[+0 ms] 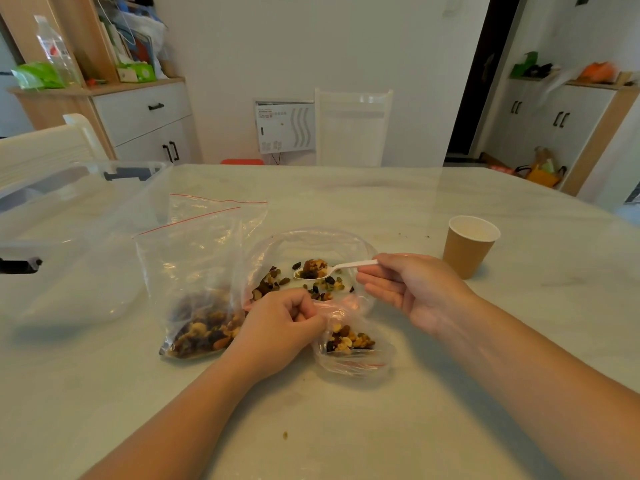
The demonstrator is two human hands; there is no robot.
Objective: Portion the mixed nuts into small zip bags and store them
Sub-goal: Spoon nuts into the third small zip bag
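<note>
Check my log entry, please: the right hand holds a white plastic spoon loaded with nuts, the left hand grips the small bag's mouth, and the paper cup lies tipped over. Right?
Not quite: in the head view the paper cup stands upright. The rest holds: the right hand holds the loaded spoon, and the left hand grips the small bag.

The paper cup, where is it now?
In the head view the paper cup stands upright on the table at the right, just beyond the right hand.

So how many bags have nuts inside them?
3. A tall bag left of the left hand, a wide open bag where the right hand holds a spoon, and a small bag held by the left hand.
</note>
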